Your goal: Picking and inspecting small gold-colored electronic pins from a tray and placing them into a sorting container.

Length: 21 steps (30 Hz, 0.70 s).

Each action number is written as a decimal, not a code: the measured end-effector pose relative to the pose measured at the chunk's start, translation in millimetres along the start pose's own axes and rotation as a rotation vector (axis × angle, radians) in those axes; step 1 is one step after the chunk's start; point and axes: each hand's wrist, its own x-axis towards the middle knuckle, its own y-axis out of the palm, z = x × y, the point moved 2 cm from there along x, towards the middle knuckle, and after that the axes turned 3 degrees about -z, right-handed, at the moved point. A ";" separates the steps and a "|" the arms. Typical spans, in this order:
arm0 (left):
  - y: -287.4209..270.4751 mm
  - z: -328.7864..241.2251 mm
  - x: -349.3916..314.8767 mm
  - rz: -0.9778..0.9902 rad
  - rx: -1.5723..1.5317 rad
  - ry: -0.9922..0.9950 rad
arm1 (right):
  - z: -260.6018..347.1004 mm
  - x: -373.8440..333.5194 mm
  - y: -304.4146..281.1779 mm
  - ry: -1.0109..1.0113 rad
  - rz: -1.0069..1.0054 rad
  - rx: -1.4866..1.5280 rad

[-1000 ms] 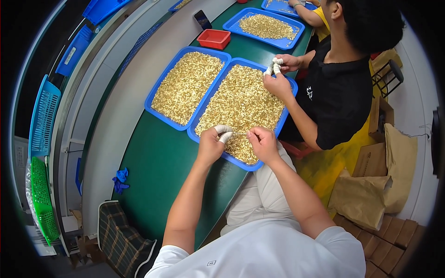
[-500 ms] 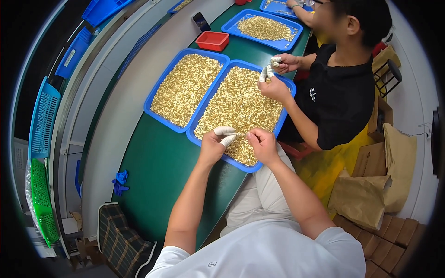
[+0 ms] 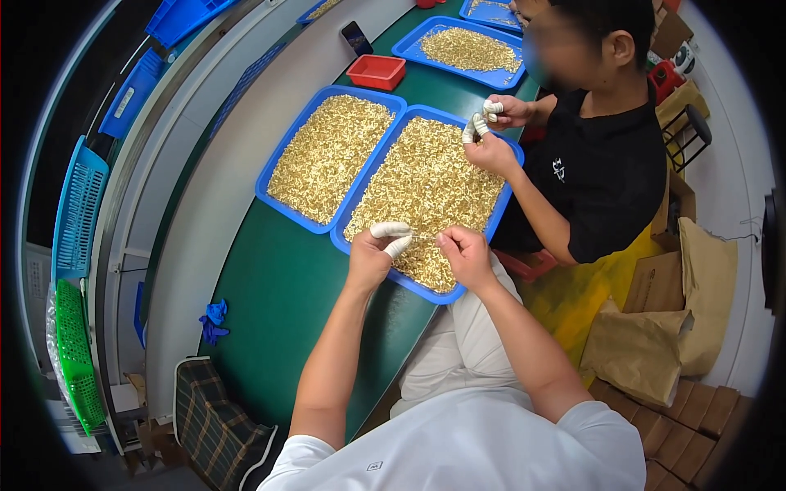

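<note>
Above the near blue tray (image 3: 336, 236), full of small gold-coloured metal pieces (image 3: 442, 184), both my hands are close together. My left hand (image 3: 372, 258) has white covers on its thumb and a finger, and these pinch one end of a thin pale strand (image 3: 423, 238). Bare fingertips of my right hand (image 3: 467, 255) are pressed together at the strand's other end. Whether the strand is a thread or a wire, and whether a metal piece sits in the pinch, is too small to make out.
A second blue tray (image 3: 260, 186) of gold pieces adjoins on the left. Beyond stand a red bin (image 3: 377, 72), a phone (image 3: 355, 38) and another blue tray (image 3: 401, 47). At the right a co-worker (image 3: 606, 180) holds covered fingers over my tray. Blue gloves (image 3: 214, 322) lie on the green table (image 3: 278, 303).
My left hand has shifted slightly left, a little farther from my right, which stays almost still. The co-worker's head and hands have moved a little.
</note>
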 end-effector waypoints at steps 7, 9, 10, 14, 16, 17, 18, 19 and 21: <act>-5.6 -8.4 -0.1 0.055 0.374 0.185 | 4.5 1.7 -0.4 -0.009 0.054 -0.071; -6.2 -9.4 -0.2 0.064 0.279 0.114 | 1.7 2.4 -1.3 -0.009 0.069 -0.059; -5.9 -9.0 -0.2 0.073 0.183 0.043 | 0.4 2.4 -1.5 -0.008 0.084 -0.048; -2.8 -3.4 -2.9 0.059 0.167 -0.041 | 1.6 2.0 -0.9 -0.032 0.103 -0.038; 5.3 -3.6 -5.1 0.101 0.164 -0.026 | 2.3 2.2 -0.9 -0.072 0.123 -0.079; 5.0 -1.5 -5.1 0.101 0.163 -0.025 | 2.9 2.3 -0.1 -0.072 0.123 -0.080; 4.5 1.4 -4.5 0.093 0.140 -0.027 | 3.1 2.3 0.6 -0.048 0.108 -0.039; 3.7 3.7 -4.3 0.084 0.116 -0.029 | 3.4 2.3 0.8 -0.023 0.093 0.002; 3.8 2.7 -4.6 0.055 0.080 -0.043 | 3.6 1.8 -0.9 -0.010 0.093 0.006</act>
